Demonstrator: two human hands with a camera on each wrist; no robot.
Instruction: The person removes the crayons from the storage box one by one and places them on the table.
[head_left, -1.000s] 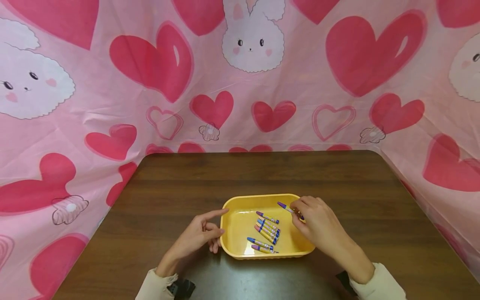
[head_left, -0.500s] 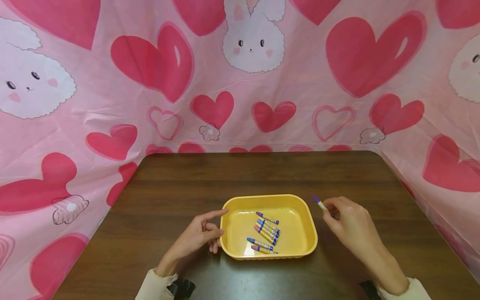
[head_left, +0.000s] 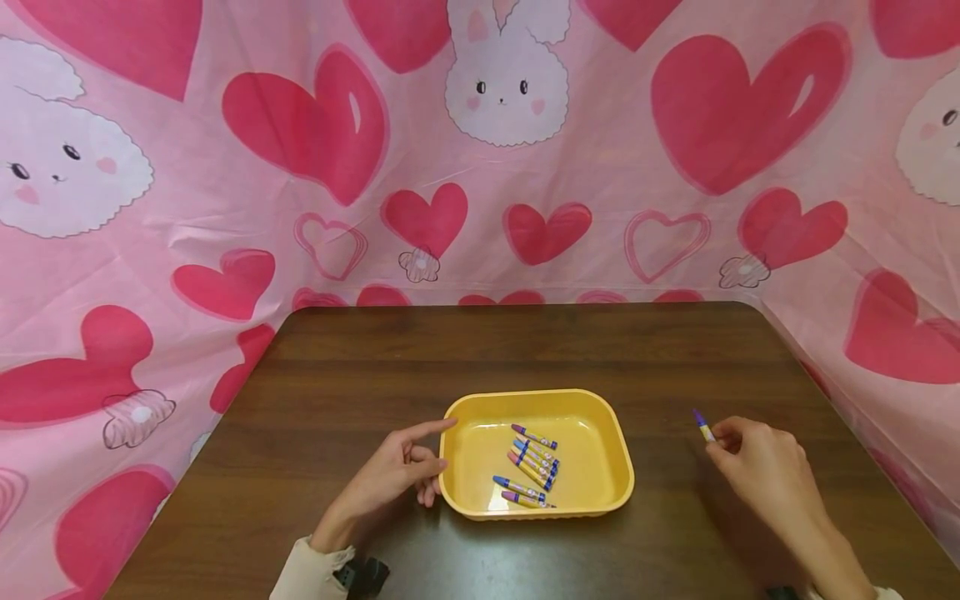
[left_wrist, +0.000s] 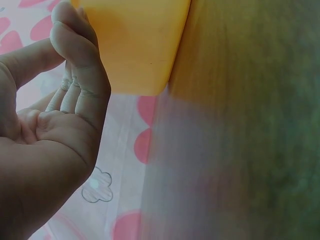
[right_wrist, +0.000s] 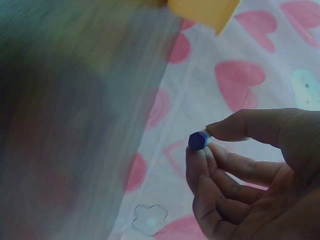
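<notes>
A purple-tipped crayon (head_left: pixel 703 425) is pinched between the thumb and fingers of my right hand (head_left: pixel 768 467), above the table to the right of the tray. Its dark blue six-sided end (right_wrist: pixel 199 141) faces the right wrist camera. My left hand (head_left: pixel 393 471) rests at the left side of a yellow tray (head_left: pixel 618 450), its straight index finger and its thumb touching the rim. Further fingers bend below, outside the wall. Inside the tray lie several crayons (head_left: pixel 534 458) with yellow wrappers, most of them bunched near the middle; a blue-tipped crayon (head_left: pixel 519 487) lies nearer the front.
The dark wooden table (head_left: pixel 360 358) extends around the tray. A pink cloth (head_left: pixel 540 175) with hearts and rabbits hangs behind the table and at both sides.
My right hand has lifted the purple-tipped crayon out over the tray's right rim and carried it further right. The left hand and the tray have stayed put.
</notes>
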